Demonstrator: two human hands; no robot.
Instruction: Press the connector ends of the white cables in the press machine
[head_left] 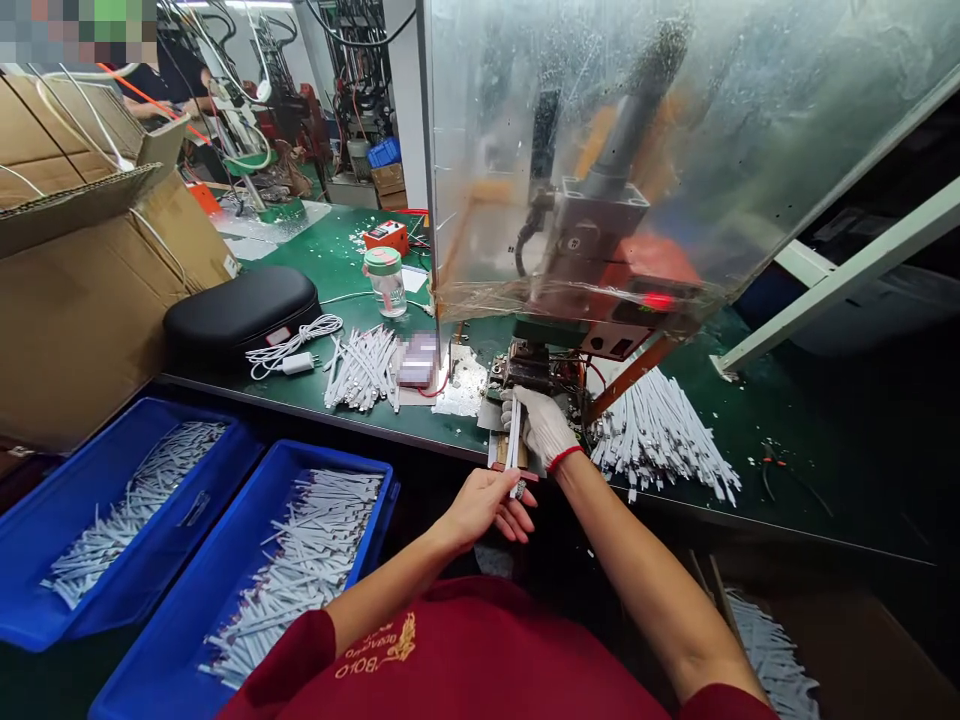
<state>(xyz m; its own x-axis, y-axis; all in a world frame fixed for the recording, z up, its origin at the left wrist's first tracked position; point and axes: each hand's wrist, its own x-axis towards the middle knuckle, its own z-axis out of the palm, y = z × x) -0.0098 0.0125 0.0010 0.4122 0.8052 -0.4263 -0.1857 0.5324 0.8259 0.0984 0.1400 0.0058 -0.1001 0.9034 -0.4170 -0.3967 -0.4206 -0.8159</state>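
Note:
My right hand (541, 425), in a white glove with a red cuff, is closed on a short bundle of white cable pieces (513, 440) held upright at the front of a small bench machine (577, 300). My left hand (487, 505) is bare. Its fingers pinch the lower end of the same bundle, just below the table edge. A clear, spattered plastic shield (675, 130) hangs in front of the machine's upper part. A fan-shaped pile of white cable pieces (660, 430) lies on the green table just right of my gloved hand.
Two blue bins (120, 600) (375, 480) of white cable pieces stand below the table at the left. On the table lie another cable pile (364, 368), a coiled white cable (292, 350), a black cushion (240, 310) and a jar (386, 280). Cardboard boxes (82, 300) stand far left.

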